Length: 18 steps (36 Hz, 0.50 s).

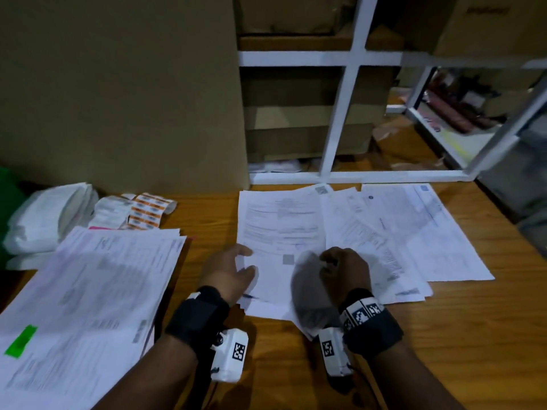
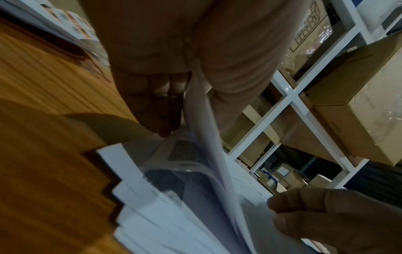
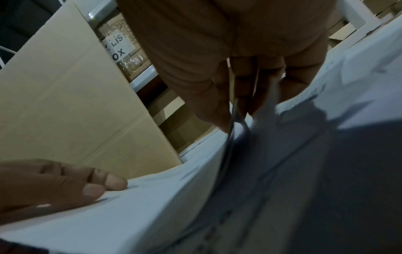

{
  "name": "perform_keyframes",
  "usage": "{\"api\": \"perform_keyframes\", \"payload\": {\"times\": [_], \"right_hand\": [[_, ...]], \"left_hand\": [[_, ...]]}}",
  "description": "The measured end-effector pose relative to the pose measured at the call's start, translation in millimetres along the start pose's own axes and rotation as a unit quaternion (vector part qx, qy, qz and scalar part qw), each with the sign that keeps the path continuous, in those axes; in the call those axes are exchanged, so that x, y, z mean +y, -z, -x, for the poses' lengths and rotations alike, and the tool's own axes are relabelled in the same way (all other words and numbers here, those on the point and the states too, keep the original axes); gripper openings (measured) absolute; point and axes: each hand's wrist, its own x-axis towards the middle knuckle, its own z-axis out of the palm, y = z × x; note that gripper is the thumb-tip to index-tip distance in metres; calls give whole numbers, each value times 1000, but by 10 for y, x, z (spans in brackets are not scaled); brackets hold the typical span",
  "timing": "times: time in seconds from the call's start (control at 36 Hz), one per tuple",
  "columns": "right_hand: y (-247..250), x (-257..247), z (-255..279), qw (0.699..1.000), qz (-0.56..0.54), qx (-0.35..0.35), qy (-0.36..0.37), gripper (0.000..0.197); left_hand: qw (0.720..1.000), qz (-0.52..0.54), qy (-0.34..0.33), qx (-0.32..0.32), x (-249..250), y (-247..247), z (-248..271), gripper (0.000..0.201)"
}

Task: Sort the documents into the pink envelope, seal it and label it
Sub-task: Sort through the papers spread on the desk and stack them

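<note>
Dim light falls on a wooden desk [image 1: 384, 335] backed by a brown cardboard wall and a white shelf frame [image 1: 340, 119] stacked with cardboard boxes [image 1: 302, 134].

At the desk's near middle, the right hand [image 1: 344, 272] has its fingers curled and pinches the near edge of a blurred, lifted sheet [image 1: 307, 291]; the right wrist view shows that sheet [image 3: 272, 154] clamped between thumb and fingers [image 3: 245, 96] and bowing upward. Just to its left, the left hand [image 1: 229, 269] is relaxed and spread, its fingertips resting on the left edge of the documents [image 1: 281, 232] and gripping nothing; the right wrist view shows those straight fingers [image 3: 113, 182] flat on the paper.

The documents lie directly ahead of and under both hands, fanned out in overlapping white pages toward the right side of the desk. Well apart on the left sits a second thick paper stack [image 1: 88, 306] bearing a green tag [image 1: 20, 340]. A thin strip of pink [image 1: 100, 228], possibly the envelope, peeks from beneath that stack's far edge. Beyond it lie orange-and-white label sheets [image 1: 145, 211] and folded white material [image 1: 47, 217].
</note>
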Motion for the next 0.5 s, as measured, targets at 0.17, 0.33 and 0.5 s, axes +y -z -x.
{"api": "perform_keyframes", "payload": {"times": [0.17, 0.33, 0.5], "right_hand": [[40, -59, 123, 999, -18, 4, 49, 24], [25, -166, 334, 991, -90, -76, 67, 32], [1, -291, 352, 987, -59, -130, 75, 24]], "left_hand": [[999, -9, -25, 36, -238, 77, 284, 24], [972, 231, 31, -37, -412, 217, 333, 23], [966, 229, 51, -110, -234, 298, 137, 27]]}}
